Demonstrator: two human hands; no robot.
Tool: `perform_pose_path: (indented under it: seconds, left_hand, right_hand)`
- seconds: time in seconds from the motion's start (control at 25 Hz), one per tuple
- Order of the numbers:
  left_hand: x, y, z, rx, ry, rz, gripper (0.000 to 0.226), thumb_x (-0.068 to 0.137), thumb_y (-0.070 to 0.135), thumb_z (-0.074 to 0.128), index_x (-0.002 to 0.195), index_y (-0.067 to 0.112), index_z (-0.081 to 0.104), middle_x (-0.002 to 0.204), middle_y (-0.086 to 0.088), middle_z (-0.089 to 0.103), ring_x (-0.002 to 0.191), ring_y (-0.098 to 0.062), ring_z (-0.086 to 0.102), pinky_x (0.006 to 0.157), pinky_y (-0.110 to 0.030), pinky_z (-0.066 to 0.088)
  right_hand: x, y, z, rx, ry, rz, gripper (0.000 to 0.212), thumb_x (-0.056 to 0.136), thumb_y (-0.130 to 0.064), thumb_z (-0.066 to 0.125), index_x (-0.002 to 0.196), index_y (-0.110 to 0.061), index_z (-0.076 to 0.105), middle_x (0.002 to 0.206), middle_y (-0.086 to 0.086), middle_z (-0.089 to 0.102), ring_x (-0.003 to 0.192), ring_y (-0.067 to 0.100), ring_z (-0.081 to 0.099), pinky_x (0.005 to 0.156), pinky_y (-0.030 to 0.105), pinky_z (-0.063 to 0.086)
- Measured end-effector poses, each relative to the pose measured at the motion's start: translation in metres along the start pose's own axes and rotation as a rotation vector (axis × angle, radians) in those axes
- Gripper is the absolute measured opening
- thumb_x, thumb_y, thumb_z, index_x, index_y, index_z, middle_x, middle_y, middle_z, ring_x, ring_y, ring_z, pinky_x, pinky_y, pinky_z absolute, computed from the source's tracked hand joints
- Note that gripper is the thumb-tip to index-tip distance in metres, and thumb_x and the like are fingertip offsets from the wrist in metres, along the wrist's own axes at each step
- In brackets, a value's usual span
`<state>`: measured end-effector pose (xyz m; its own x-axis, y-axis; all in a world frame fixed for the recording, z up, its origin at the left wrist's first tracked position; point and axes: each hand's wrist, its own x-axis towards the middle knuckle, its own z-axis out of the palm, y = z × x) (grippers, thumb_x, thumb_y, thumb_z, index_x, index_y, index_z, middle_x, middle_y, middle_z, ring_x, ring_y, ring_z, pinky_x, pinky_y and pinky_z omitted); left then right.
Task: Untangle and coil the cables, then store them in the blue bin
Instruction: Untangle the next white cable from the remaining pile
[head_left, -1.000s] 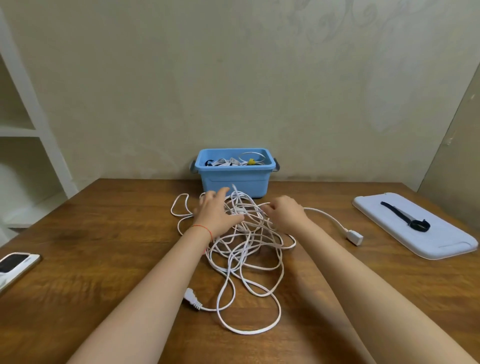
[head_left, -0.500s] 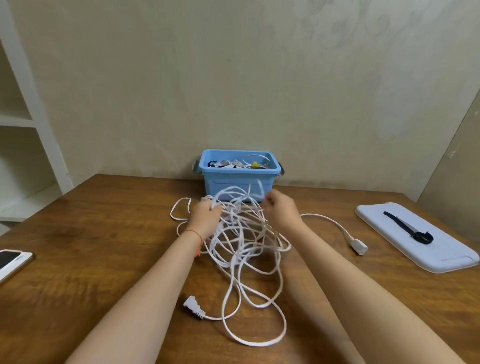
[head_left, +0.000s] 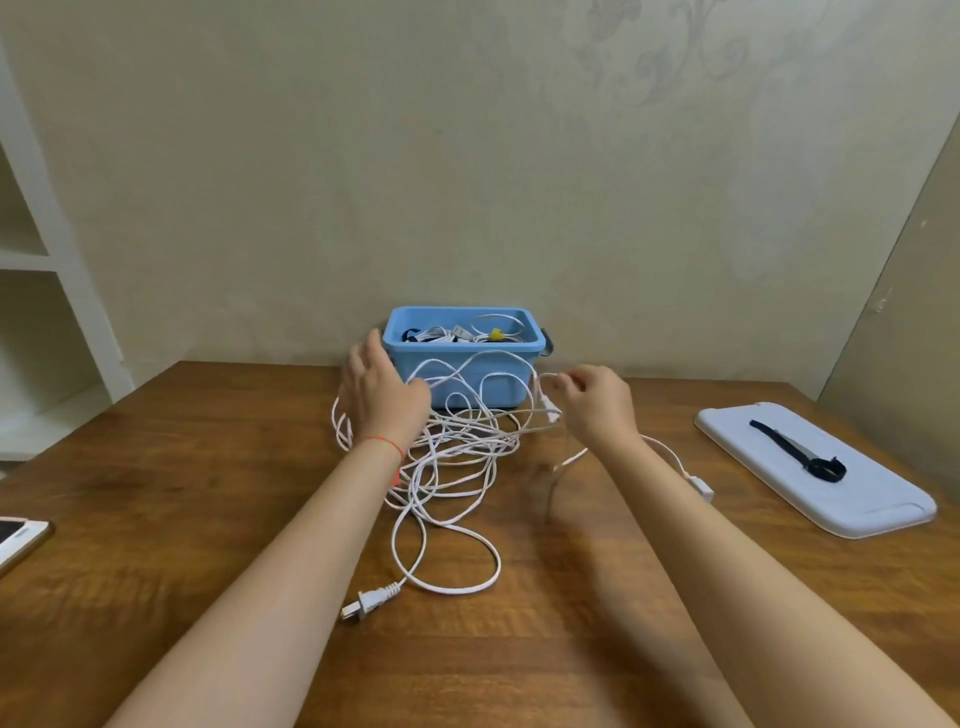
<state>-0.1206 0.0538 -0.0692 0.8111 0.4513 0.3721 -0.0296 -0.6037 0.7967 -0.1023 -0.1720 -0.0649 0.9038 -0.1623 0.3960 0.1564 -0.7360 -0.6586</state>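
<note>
A tangled white cable (head_left: 457, 457) lies heaped on the wooden table in front of the blue bin (head_left: 462, 353), which holds several coiled cables. My left hand (head_left: 382, 397) is raised over the heap's left side with straight fingers, and strands pass by its thumb. My right hand (head_left: 592, 397) pinches a strand and lifts it to the right of the heap. The cable's two-pin plug (head_left: 369, 603) rests near the front, and its white socket end (head_left: 701, 488) lies by my right forearm.
A pale blue lid (head_left: 857, 499) with a black strap (head_left: 800, 452) on it sits at the right. A phone (head_left: 21, 535) lies at the table's left edge. White shelves (head_left: 47, 260) stand to the left, and the wall is close behind the bin.
Both hands have risen and drawn apart, pulling strands up in front of the bin. The left hand's fingers have straightened. The loose loops near the front shifted.
</note>
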Motion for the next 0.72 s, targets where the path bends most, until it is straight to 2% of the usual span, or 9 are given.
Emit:
perform_pose_path:
  seconds: [0.04,0.12,0.2,0.28,0.36,0.44,0.52,0.6,0.72]
  left_hand:
    - [-0.011,0.006,0.005,-0.031,-0.062,0.109,0.061,0.088,0.013,0.059,0.146,0.017,0.040,0.148,-0.011,0.039,0.137,-0.029,0.038,0.112,-0.044,0.035]
    - [-0.033,0.015,0.019,0.088,-0.372,0.330,0.044,0.090,0.026,0.062,0.133,0.025,0.056,0.136,-0.004,0.051,0.129,-0.025,0.046,0.105,-0.041,0.041]
    - [-0.053,0.014,0.033,0.484,-0.740,0.436,0.052,0.089,0.047,0.061,0.139,0.034,0.052,0.150,-0.001,0.040,0.139,-0.027,0.035,0.112,-0.045,0.030]
    - [-0.059,-0.003,0.042,0.774,-0.874,0.387,0.061,0.091,0.060,0.052,0.148,0.041,0.039,0.162,0.000,0.021,0.147,-0.029,0.023,0.117,-0.050,0.018]
    - [-0.051,-0.023,0.038,0.792,-0.780,0.319,0.051,0.096,0.059,0.042,0.146,0.049,0.037,0.162,0.001,0.023,0.146,-0.028,0.028,0.116,-0.052,0.019]
    - [-0.035,-0.040,0.028,0.790,-0.614,0.167,0.046,0.098,0.045,0.041,0.144,0.050,0.040,0.160,0.000,0.026,0.143,-0.027,0.033,0.114,-0.054,0.022]
    - [-0.019,-0.048,0.014,0.882,-0.448,-0.045,0.047,0.096,0.032,0.046,0.142,0.037,0.047,0.156,-0.005,0.031,0.141,-0.030,0.032,0.113,-0.057,0.025]
    - [-0.016,-0.043,0.009,0.977,-0.365,-0.116,0.043,0.094,0.031,0.049,0.135,0.024,0.055,0.148,-0.010,0.039,0.138,-0.032,0.034,0.110,-0.057,0.028]
    - [-0.026,-0.024,0.024,0.782,-0.258,0.096,0.032,0.095,0.030,0.050,0.123,0.021,0.061,0.135,-0.009,0.049,0.128,-0.028,0.042,0.106,-0.049,0.034]
  right_hand:
    - [-0.004,-0.002,0.000,0.012,-0.019,-0.009,0.027,0.100,-0.020,0.051,0.079,-0.007,0.061,0.080,0.008,0.063,0.075,0.022,0.052,0.060,0.030,0.029]
    - [-0.006,-0.009,-0.002,0.121,-0.077,0.017,0.020,0.102,-0.015,0.045,0.087,-0.011,0.057,0.081,0.004,0.061,0.071,0.019,0.053,0.057,0.024,0.037]
    - [-0.006,-0.015,-0.006,0.268,-0.121,0.090,0.019,0.103,-0.013,0.039,0.095,-0.008,0.055,0.082,0.009,0.061,0.062,0.017,0.055,0.043,0.014,0.038]
    - [-0.002,-0.010,-0.012,0.325,-0.042,0.158,0.020,0.103,-0.014,0.037,0.101,-0.008,0.055,0.094,0.013,0.063,0.069,0.025,0.060,0.051,0.017,0.044]
    - [0.003,0.005,-0.026,0.291,0.115,0.234,0.025,0.103,-0.014,0.036,0.109,-0.004,0.057,0.109,0.016,0.064,0.090,0.032,0.060,0.071,0.029,0.044]
    - [0.003,0.028,-0.044,0.246,0.254,0.334,0.028,0.104,-0.013,0.034,0.116,0.001,0.055,0.117,0.020,0.062,0.100,0.032,0.056,0.076,0.031,0.037]
    - [0.002,0.050,-0.061,0.236,0.320,0.422,0.029,0.104,-0.011,0.032,0.121,0.003,0.050,0.123,0.022,0.059,0.109,0.035,0.056,0.077,0.032,0.036]
    - [0.002,0.065,-0.067,0.204,0.264,0.477,0.031,0.103,-0.008,0.033,0.128,0.004,0.049,0.127,0.022,0.057,0.114,0.037,0.055,0.079,0.033,0.038]
    - [-0.005,0.071,-0.052,-0.087,0.082,0.492,0.038,0.096,-0.003,0.041,0.132,0.004,0.046,0.136,0.026,0.045,0.123,0.039,0.046,0.092,0.039,0.041]
